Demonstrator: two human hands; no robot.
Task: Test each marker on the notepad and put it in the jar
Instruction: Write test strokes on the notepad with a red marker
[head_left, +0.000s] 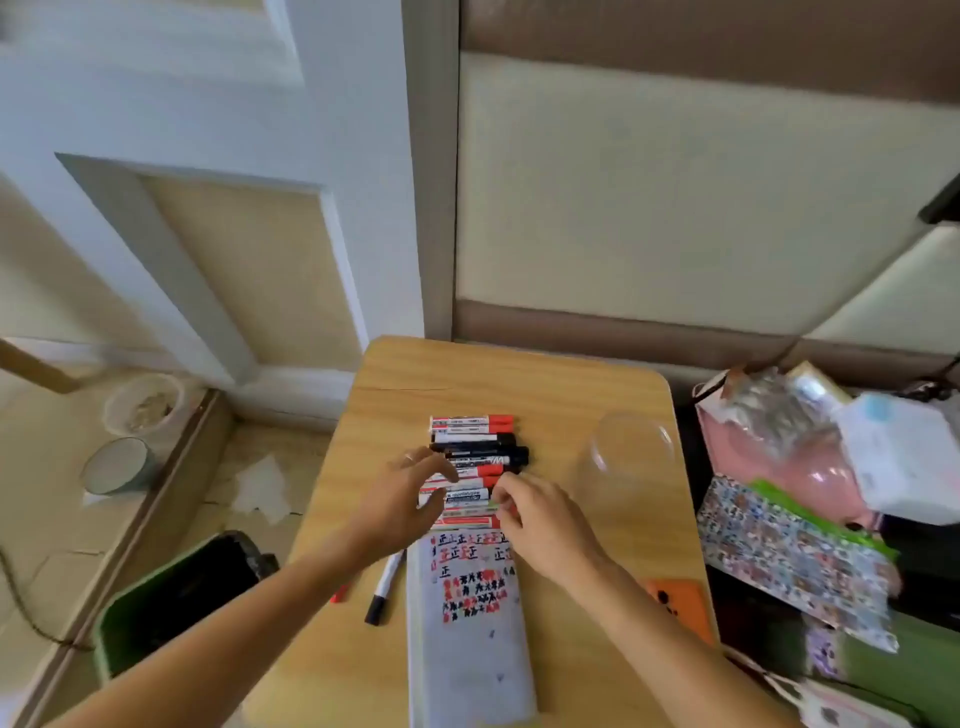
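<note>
Several red and black markers (475, 449) lie side by side in a row on the small wooden table (498, 384). My left hand (402, 499) rests its fingers on the left ends of the near markers. My right hand (540, 519) pinches the right end of a near marker in the row. The white notepad (467, 639) lies below the row, covered at its top with red and black test marks. A clear jar (626, 454) stands to the right of the markers, apart from both hands. One black-capped marker (383, 587) lies loose left of the notepad.
An orange object (680, 603) sits under my right forearm at the table's right edge. A cluttered pile of bags and patterned packets (810, 525) crowds the right side. A green bin (171, 597) stands on the floor at the left, with two bowls (124, 462) beyond it.
</note>
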